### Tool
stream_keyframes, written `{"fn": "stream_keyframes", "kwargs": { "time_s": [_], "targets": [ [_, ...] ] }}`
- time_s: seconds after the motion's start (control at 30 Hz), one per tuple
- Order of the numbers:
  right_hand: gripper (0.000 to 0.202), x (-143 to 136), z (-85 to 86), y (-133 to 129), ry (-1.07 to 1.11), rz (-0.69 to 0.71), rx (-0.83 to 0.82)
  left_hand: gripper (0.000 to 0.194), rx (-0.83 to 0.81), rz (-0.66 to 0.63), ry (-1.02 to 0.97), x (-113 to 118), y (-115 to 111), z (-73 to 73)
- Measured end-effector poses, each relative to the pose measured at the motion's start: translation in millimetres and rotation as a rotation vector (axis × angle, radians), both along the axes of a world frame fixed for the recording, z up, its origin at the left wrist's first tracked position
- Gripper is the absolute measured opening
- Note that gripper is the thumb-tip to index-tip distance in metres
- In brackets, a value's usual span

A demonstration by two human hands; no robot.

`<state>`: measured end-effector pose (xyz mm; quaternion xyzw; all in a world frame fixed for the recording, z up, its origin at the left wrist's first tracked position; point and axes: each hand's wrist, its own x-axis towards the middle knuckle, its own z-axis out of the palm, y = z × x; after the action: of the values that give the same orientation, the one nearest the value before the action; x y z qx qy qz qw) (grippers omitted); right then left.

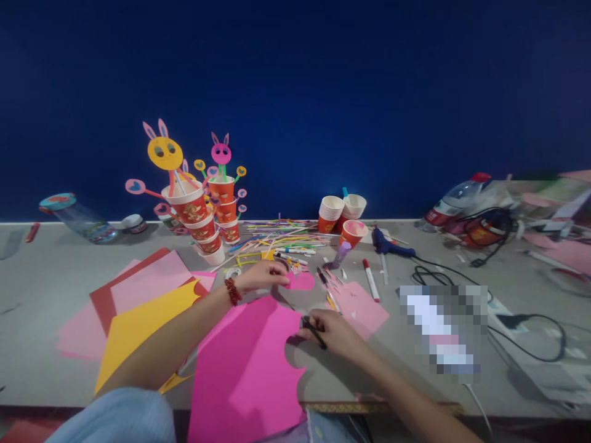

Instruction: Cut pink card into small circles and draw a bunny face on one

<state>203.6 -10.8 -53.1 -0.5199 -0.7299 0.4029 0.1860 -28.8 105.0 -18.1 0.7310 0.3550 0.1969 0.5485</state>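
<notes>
Between the fingers of my left hand [263, 276], which wears a beaded bracelet, is a small pink paper cutout [302, 281] with a rounded outline. My right hand [325, 329] is closed around the dark handles of a pair of scissors [314, 332], and the blades are hard to make out. Below both hands lies a large bright pink sheet [244, 375] with scalloped bites out of its right edge, reaching over the table's front edge. Under my left forearm lies a yellow sheet [133, 335] with a cut corner.
Decorated paper-cup stacks with rabbit faces [165, 153] stand at the back left. Plain cups [331, 212], colored sticks [277, 237] and a marker [370, 280] lie beyond my hands. A blue glue gun [392, 244] with its cord and a tilted bottle [455, 203] are at right.
</notes>
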Motion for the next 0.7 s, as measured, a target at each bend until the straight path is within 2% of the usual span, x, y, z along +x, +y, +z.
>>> {"fn": "stream_keyframes", "kwargs": {
  "time_s": [0.13,0.23,0.33,0.43,0.53,0.6,0.7],
  "targets": [
    [0.041,14.2,12.1,-8.2,-0.181,-0.063,0.032,0.033,0.048,0.086,0.004,-20.6,-10.2,8.5],
    [0.039,24.3,13.8,-15.5,-0.225,-0.131,0.033,0.031,0.063,0.067,0.054,-43.2,-27.9,9.3],
    [0.038,27.2,14.4,-22.6,-0.264,-0.159,0.034,0.026,0.062,-0.02,0.17,-59.8,-46.2,6.7],
    [0.035,22.6,16.9,-29.3,-0.417,-0.157,0.049,0.023,0.118,-0.045,0.227,-62.0,-63.5,5.6],
    [0.03,15.1,18.9,-35.1,-0.6,-0.159,0.072,0.024,0.18,0.097,0.202,-54.2,-82.2,2.9],
    [0.025,10.8,19.5,-37.8,-0.666,-0.157,0.086,0.028,0.102,0.179,0.162,-48.6,-95.0,-4.0],
    [0.021,6.8,20.2,-39.4,-0.687,-0.148,0.078,0.034,-0.185,0.245,0.045,-45.4,-108.4,-20.9]
  ]
}}
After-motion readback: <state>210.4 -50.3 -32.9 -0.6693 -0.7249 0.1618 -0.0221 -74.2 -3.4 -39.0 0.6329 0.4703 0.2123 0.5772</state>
